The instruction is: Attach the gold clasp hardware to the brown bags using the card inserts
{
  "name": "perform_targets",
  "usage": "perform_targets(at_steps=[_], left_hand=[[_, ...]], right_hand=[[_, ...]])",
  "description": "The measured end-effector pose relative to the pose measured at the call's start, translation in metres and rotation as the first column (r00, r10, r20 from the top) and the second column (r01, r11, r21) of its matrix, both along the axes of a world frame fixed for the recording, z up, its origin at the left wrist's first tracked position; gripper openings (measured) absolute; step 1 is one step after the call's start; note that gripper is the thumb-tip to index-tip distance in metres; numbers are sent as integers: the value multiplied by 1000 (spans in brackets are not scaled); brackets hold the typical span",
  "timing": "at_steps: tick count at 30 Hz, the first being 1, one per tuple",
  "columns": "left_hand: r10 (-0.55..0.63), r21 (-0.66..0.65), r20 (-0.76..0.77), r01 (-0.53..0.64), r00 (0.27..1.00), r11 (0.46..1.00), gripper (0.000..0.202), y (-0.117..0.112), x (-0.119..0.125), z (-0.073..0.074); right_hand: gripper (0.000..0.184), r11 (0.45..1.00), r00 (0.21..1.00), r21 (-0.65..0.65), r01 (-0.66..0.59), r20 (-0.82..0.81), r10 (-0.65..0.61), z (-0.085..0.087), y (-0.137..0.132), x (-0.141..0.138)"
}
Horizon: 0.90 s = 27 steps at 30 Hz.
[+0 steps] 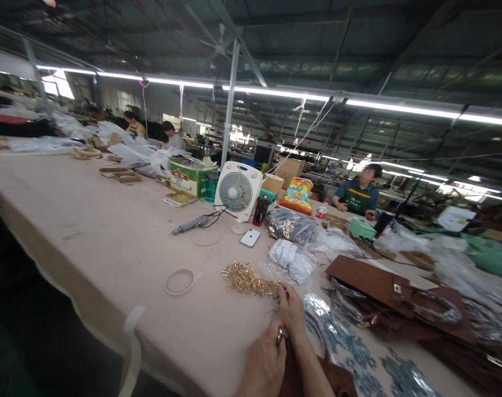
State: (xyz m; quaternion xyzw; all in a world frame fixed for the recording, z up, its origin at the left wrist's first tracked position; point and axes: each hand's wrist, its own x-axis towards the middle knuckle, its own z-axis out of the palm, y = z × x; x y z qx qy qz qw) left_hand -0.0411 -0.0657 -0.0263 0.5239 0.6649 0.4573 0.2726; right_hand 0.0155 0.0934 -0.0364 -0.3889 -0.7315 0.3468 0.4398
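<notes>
My left hand (262, 361) is closed at the bottom of the view and pinches a small shiny metal fitting (280, 334) between thumb and fingers. Just beyond it, my right hand (291, 309) reaches to the near end of a pile of small gold metal fittings (247, 280) on the table, its fingertips curled together at the pile's edge. What they pinch is too small to make out. A brown leather piece (337, 380) lies under my wrists.
Pink-covered long table (89, 220), its edge at my left. On it are a white tape ring (179, 281), a phone (249, 237), a white fan (238, 190), a corded hand tool (190, 224), bags of hardware (290, 226) and brown leather bags (399, 295). A co-worker (357, 197) sits across.
</notes>
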Motion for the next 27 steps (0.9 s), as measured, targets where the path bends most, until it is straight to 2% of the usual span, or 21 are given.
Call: perform_targets(at_steps=[6,8,10,12,15,19,23,27], left_hand=[[-1,3,-5,1,1000,1000,35,0,0,-2],[6,18,14,-6,1000,1000,34,-1,0,-1],[21,26,23,-21,1000,999,34,-2,1,0],[31,30,25,-32,999,999,33,-2,1,2],[30,31,31,-31,999,999,32,0,1,3],[19,20,29,-20,999,1000,33,3,2,1],[23,19,23,-24,999,1000,32,5,3,-1],[44,61,93,-50,995,997,29,8,2,-4]], right_hand=[[52,991,975,-131,-13,-219,-16,13,-7,6],[49,966,922,-251,-58,-385,-44,19,-14,13],[45,919,828,-371,-134,-552,-102,24,-23,22],[43,879,755,-438,-189,-637,-155,29,-32,34],[42,839,709,-491,-233,-677,-200,33,-46,55],[44,794,699,-535,-289,-684,-207,35,-64,77],[51,781,685,-538,-317,-700,-203,40,-77,87],[48,768,679,-534,-353,-711,-182,47,-82,93]])
